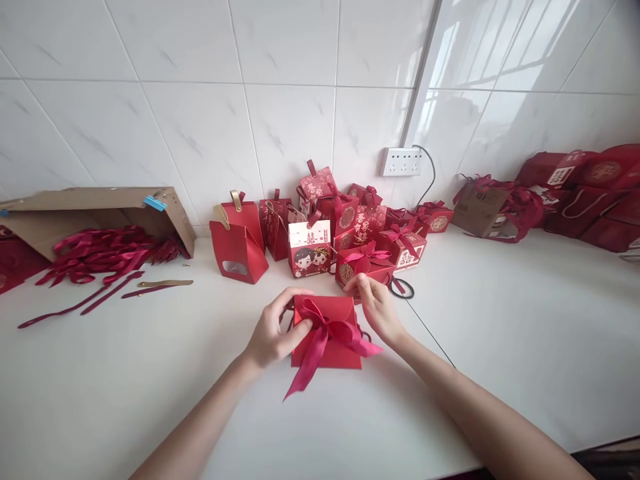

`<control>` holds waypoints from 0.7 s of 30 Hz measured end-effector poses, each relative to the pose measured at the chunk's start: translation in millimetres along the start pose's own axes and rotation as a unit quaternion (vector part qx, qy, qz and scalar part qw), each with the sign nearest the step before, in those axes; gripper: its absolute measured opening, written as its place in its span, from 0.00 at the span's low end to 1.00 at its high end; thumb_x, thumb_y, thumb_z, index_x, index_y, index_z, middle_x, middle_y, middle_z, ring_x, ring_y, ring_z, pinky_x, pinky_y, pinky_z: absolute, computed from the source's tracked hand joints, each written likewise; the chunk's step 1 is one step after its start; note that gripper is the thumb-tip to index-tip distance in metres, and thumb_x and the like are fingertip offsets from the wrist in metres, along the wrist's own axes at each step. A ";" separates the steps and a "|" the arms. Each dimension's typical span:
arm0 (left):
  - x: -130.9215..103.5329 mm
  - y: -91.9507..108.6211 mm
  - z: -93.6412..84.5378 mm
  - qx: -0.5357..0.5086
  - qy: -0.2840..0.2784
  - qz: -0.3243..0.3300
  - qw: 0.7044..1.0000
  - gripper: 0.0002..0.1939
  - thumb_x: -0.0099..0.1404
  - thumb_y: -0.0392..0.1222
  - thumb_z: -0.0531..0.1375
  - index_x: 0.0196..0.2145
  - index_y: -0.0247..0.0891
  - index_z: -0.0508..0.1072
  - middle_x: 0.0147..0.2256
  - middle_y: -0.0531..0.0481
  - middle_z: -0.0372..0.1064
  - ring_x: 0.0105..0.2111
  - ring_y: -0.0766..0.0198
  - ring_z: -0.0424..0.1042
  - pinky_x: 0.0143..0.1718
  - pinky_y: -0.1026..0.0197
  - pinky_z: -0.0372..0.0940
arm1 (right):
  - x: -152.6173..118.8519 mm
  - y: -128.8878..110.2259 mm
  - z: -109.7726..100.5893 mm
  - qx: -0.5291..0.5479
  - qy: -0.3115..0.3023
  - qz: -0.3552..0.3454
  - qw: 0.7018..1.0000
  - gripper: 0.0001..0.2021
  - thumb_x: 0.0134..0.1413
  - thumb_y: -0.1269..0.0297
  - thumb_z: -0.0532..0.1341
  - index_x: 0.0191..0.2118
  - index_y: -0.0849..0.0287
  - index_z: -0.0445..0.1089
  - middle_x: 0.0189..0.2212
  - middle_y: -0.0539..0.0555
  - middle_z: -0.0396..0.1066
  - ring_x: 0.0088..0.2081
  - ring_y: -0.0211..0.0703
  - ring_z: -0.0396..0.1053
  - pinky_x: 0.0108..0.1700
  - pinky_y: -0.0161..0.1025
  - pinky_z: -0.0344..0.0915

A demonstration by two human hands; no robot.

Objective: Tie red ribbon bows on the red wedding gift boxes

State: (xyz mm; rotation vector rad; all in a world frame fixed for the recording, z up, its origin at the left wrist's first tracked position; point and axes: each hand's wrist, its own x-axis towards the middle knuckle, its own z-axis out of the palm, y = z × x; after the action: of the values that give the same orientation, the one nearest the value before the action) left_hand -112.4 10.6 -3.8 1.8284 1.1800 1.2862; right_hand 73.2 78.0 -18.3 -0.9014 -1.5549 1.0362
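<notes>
A red gift box point(345, 310) rests on the white table in front of me, with a crimson ribbon bow point(345, 331) on its top and its tails spread across the front. My left hand point(275, 328) grips the box's left side, the thumb pressing beside the bow's knot and the other fingers behind. At the top right corner, my right hand point(377, 307) is closed, thumb and fingers bent together. What those fingers hold, if anything, is hidden. Just behind them stands another red box with a bow point(365, 265), and a black scissor handle point(401, 287) lies to the right.
Several red boxes stand along the tiled wall, including a white-topped cartoon box point(310, 248) and a plain red box point(240, 243). At left, a cardboard box point(183, 220) lies with ribbons point(100, 253) spilling out. A ribbon-filled carton point(477, 210) and red bags point(605, 200) are at right.
</notes>
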 end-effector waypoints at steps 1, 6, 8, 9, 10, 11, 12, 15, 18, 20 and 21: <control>0.3 -2.6 -2.0 0.034 0.039 0.024 0.998 0.15 0.57 0.40 0.57 0.43 0.40 0.66 0.35 0.50 0.69 0.35 0.60 0.69 0.38 0.58 0.65 | -1.5 -0.7 -1.2 0.008 0.013 -0.014 1.000 0.20 0.60 0.49 0.46 0.29 0.59 0.63 0.26 0.54 0.67 0.29 0.40 0.68 0.31 0.38 0.65; 4.1 -15.7 -4.3 0.134 0.131 0.087 0.978 0.18 0.57 0.39 0.58 0.46 0.40 0.64 0.44 0.47 0.67 0.43 0.58 0.68 0.46 0.55 0.64 | -9.1 -2.2 -4.2 -0.032 -0.023 -0.174 0.984 0.13 0.60 0.52 0.49 0.43 0.55 0.58 0.40 0.57 0.63 0.41 0.45 0.65 0.39 0.43 0.66; 5.9 -18.9 -4.4 0.111 0.127 0.082 0.982 0.19 0.59 0.39 0.56 0.48 0.40 0.62 0.46 0.46 0.67 0.45 0.58 0.68 0.47 0.55 0.64 | -11.1 -2.9 -3.9 -0.109 -0.089 -0.245 0.959 0.17 0.55 0.48 0.54 0.44 0.55 0.59 0.42 0.58 0.61 0.43 0.47 0.63 0.41 0.44 0.66; 6.5 -19.8 -4.6 0.095 0.127 0.080 0.984 0.19 0.60 0.39 0.56 0.49 0.40 0.61 0.47 0.46 0.66 0.45 0.58 0.68 0.47 0.55 0.65 | -11.9 -3.1 -3.5 -0.142 -0.111 -0.267 0.947 0.20 0.52 0.47 0.57 0.44 0.56 0.59 0.42 0.59 0.60 0.44 0.48 0.63 0.40 0.44 0.66; 6.9 -20.2 -4.9 0.082 0.127 0.081 0.985 0.19 0.60 0.39 0.55 0.50 0.41 0.60 0.48 0.45 0.66 0.46 0.59 0.68 0.47 0.55 0.65 | -12.4 -3.2 -3.0 -0.165 -0.122 -0.278 0.938 0.23 0.49 0.46 0.59 0.45 0.56 0.58 0.42 0.59 0.60 0.43 0.48 0.63 0.39 0.44 0.66; 7.0 -20.4 -5.2 0.076 0.124 0.085 0.986 0.19 0.60 0.39 0.55 0.50 0.41 0.60 0.49 0.45 0.66 0.46 0.58 0.68 0.47 0.55 0.66 | -12.8 -3.2 -2.4 -0.179 -0.122 -0.281 0.935 0.24 0.47 0.46 0.61 0.45 0.56 0.58 0.41 0.58 0.61 0.41 0.47 0.63 0.38 0.43 0.66; 6.9 -20.3 -5.3 0.078 0.119 0.091 0.986 0.18 0.61 0.38 0.54 0.50 0.40 0.61 0.49 0.45 0.65 0.47 0.58 0.68 0.48 0.55 0.66 | -13.0 -3.2 -1.9 -0.186 -0.111 -0.282 0.935 0.25 0.46 0.46 0.62 0.44 0.56 0.57 0.39 0.57 0.61 0.39 0.45 0.63 0.36 0.42 0.66; 6.0 -19.4 -3.8 0.128 0.103 0.136 0.977 0.17 0.61 0.37 0.54 0.49 0.40 0.62 0.51 0.44 0.64 0.53 0.56 0.64 0.53 0.51 0.62 | -13.3 -4.6 -1.3 -0.196 -0.069 -0.299 0.932 0.23 0.46 0.46 0.63 0.39 0.56 0.56 0.33 0.53 0.61 0.32 0.41 0.62 0.32 0.39 0.64; 4.8 -17.8 -0.2 0.211 0.115 0.199 0.950 0.18 0.60 0.35 0.55 0.49 0.40 0.62 0.53 0.43 0.61 0.56 0.54 0.60 0.56 0.48 0.59 | -13.5 -8.3 -1.3 -0.207 -0.061 -0.314 0.924 0.16 0.52 0.50 0.60 0.33 0.56 0.56 0.28 0.51 0.60 0.28 0.39 0.59 0.29 0.36 0.61; 4.0 -16.4 2.3 0.250 0.135 0.219 0.933 0.19 0.60 0.34 0.55 0.49 0.40 0.62 0.53 0.42 0.60 0.56 0.54 0.59 0.56 0.48 0.59 | -13.9 -11.1 -0.8 -0.217 -0.061 -0.309 0.924 0.13 0.58 0.55 0.55 0.28 0.56 0.56 0.25 0.49 0.58 0.27 0.37 0.57 0.28 0.35 0.58; 3.6 -15.6 3.4 0.258 0.141 0.222 0.930 0.18 0.60 0.34 0.55 0.49 0.40 0.62 0.53 0.42 0.60 0.55 0.55 0.60 0.55 0.48 0.59 | -14.1 -12.5 -0.4 -0.221 -0.058 -0.302 0.926 0.13 0.60 0.57 0.53 0.27 0.56 0.56 0.24 0.49 0.57 0.26 0.37 0.56 0.28 0.34 0.57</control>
State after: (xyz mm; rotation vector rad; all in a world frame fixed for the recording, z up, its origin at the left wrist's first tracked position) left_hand -113.7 20.5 -16.8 2.4599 1.4064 1.6443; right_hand 75.9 60.7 -11.3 -0.5823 -2.0368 0.3021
